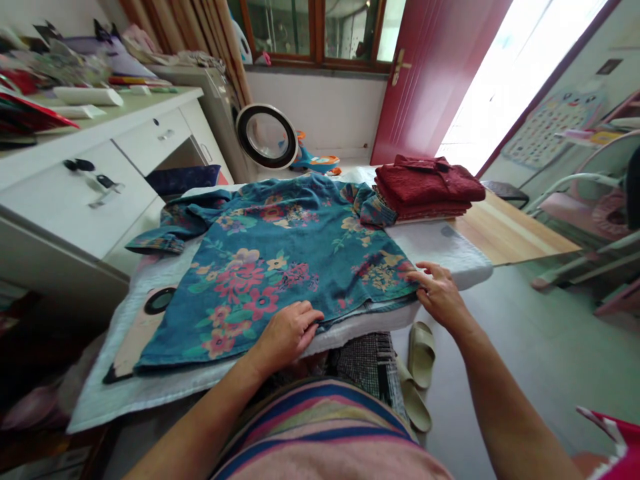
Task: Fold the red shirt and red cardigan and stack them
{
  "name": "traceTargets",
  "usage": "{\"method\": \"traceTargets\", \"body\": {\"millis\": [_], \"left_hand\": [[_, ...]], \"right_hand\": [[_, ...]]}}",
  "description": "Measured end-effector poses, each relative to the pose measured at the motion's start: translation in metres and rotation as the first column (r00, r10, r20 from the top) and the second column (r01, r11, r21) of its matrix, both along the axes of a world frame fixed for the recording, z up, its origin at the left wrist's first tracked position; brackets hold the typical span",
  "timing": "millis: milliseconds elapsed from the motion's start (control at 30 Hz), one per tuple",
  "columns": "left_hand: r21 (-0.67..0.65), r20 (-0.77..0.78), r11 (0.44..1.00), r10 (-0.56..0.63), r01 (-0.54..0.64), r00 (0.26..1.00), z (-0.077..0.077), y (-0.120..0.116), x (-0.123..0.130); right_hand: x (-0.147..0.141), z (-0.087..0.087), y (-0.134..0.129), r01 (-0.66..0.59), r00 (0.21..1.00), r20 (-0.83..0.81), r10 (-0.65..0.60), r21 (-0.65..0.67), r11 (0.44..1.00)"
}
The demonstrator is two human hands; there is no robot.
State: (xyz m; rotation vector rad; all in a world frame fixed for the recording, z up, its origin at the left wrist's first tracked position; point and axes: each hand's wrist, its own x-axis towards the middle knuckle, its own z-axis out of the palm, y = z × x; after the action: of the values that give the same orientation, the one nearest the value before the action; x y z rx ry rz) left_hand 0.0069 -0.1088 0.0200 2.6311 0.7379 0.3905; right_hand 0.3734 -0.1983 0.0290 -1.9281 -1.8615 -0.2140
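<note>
A blue-green floral garment [300,253] with short sleeves lies spread on a white padded cloth [465,257], its hem toward me. My left hand [291,333] rests at the middle of the hem, fingers bent together over the fabric edge. At the hem's right corner, my right hand [436,290] has its thumb and fingertips closed on the cloth. A folded stack of dark red clothes [427,187] sits behind the garment's right sleeve.
White drawers [80,193] stand at the left, below a cluttered top. Behind are a washer with its round door [267,135] open and a red door [425,73]. Slippers [421,355] lie on the floor; a pink chair [590,200] is at the right.
</note>
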Motion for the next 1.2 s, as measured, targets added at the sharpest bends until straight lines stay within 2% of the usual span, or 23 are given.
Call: {"method": "traceTargets", "body": {"millis": [100,200,267,433,533,633,700,767,833,933,1033,1200], "left_hand": [[0.02,0.028,0.999,-0.026,0.025,0.999,-0.001,-0.001,0.001],[0.015,0.059,0.999,-0.04,0.039,0.997,0.0,-0.002,0.0],[0.005,0.07,0.999,-0.046,0.046,0.996,0.002,-0.003,-0.001],[-0.03,0.047,0.997,-0.067,0.068,0.997,0.008,-0.003,-0.005],[-0.043,0.007,0.996,-0.079,0.079,0.997,0.012,-0.001,-0.006],[-0.039,-0.027,0.996,-0.076,0.075,0.997,0.014,0.001,-0.004],[-0.031,-0.049,0.996,-0.08,0.078,0.996,0.015,0.002,-0.001],[-0.015,-0.072,0.996,-0.09,0.089,0.993,0.016,0.003,0.001],[0.006,-0.093,0.995,-0.103,0.104,0.99,0.018,0.002,0.002],[0.022,-0.124,0.992,-0.119,0.123,0.985,0.019,0.001,0.002],[0.006,-0.131,0.993,-0.115,0.117,0.985,0.02,0.002,0.0],[0.008,-0.152,0.995,-0.095,0.097,0.984,0.021,0.002,0.004]], "right_hand": [[0.003,0.006,0.001,-0.071,0.983,-0.162,0.09,0.118,0.99],[0.007,0.009,-0.001,0.001,0.952,-0.297,0.071,0.237,0.971],[0.01,0.005,-0.002,0.047,0.944,-0.328,0.036,0.241,0.969],[0.015,-0.012,-0.005,0.054,0.942,-0.337,0.011,0.183,0.982],[0.019,-0.014,-0.007,0.044,0.954,-0.298,-0.01,0.108,0.993],[0.014,-0.006,-0.01,0.096,0.988,-0.119,-0.096,-0.003,0.995],[0.001,0.003,-0.012,0.125,0.992,0.014,-0.125,-0.045,0.991],[-0.02,0.012,-0.011,0.052,0.997,0.061,-0.047,-0.084,0.995],[-0.046,0.016,-0.007,-0.122,0.992,0.011,0.125,-0.14,0.983],[-0.082,0.014,0.001,-0.347,0.937,-0.116,0.329,-0.216,0.913],[-0.099,0.007,0.012,-0.425,0.902,-0.19,0.388,-0.227,0.876],[-0.098,0.003,0.028,-0.473,0.876,-0.247,0.415,-0.262,0.841]]}}
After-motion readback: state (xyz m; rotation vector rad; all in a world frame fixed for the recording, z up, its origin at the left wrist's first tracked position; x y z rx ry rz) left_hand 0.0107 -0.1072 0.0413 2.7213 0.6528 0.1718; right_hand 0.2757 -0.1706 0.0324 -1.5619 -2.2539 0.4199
